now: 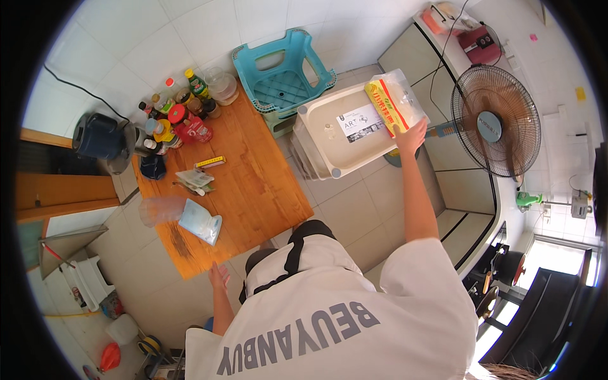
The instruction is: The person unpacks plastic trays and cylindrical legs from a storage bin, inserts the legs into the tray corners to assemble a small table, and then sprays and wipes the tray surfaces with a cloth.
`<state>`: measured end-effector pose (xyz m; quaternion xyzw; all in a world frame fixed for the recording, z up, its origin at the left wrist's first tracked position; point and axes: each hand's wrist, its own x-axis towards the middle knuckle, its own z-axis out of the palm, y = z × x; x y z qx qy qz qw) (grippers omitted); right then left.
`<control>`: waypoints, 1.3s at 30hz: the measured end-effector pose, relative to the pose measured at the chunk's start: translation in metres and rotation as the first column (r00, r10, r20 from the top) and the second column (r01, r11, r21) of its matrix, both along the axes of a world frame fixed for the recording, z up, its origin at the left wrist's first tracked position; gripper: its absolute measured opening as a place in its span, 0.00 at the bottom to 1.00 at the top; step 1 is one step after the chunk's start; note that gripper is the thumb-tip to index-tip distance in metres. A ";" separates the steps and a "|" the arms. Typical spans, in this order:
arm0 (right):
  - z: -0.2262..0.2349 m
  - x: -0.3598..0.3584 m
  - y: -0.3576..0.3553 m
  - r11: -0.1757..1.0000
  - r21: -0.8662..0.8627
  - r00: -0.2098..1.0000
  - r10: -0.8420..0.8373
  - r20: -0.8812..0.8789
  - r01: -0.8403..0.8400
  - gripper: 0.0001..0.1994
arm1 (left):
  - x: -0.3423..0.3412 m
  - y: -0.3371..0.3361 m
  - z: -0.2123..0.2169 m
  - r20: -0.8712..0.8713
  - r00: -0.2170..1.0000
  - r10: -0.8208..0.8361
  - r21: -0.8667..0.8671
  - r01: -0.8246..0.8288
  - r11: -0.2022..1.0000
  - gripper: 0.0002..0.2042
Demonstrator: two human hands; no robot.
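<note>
My right hand (410, 136) is stretched out to the right, its fingers closed on the near end of a yellow and clear plastic food packet (386, 106). The packet is over the right end of a beige plastic tray top (323, 152) with a printed label (361, 123), on a stack of pale plastic bins or shelves. My left hand (220, 277) hangs low beside the near edge of the wooden table (253, 183); its fingers are apart and nothing is in it. On the table near it lies a blue and white packet (200, 221).
Bottles and jars, among them a red-lidded jar (190, 126), crowd the table's far left. A yellow strip (210, 162) and small bags (195, 180) lie nearer. A turquoise upturned stool (282, 76) stands behind; a standing fan (496, 120) is at the right, before the cabinets.
</note>
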<state>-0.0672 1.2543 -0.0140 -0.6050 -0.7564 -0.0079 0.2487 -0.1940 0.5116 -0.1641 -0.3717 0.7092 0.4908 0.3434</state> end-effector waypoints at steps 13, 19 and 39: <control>-0.070 0.038 0.120 0.863 -0.482 0.802 -0.392 -0.450 0.152 0.25 | 0.001 0.062 0.034 -0.119 0.957 -0.264 -0.027 0.262 0.965 0.24; -0.071 0.046 0.118 0.909 -0.416 0.599 -0.350 -0.720 0.032 0.16 | 0.028 0.063 0.026 -0.137 0.966 -0.219 -0.035 0.216 0.976 0.22; 0.134 -0.022 0.006 0.813 -0.281 0.618 0.119 -0.777 -0.510 0.15 | 0.023 0.044 0.037 -0.326 0.829 -0.455 -0.315 0.358 0.879 0.16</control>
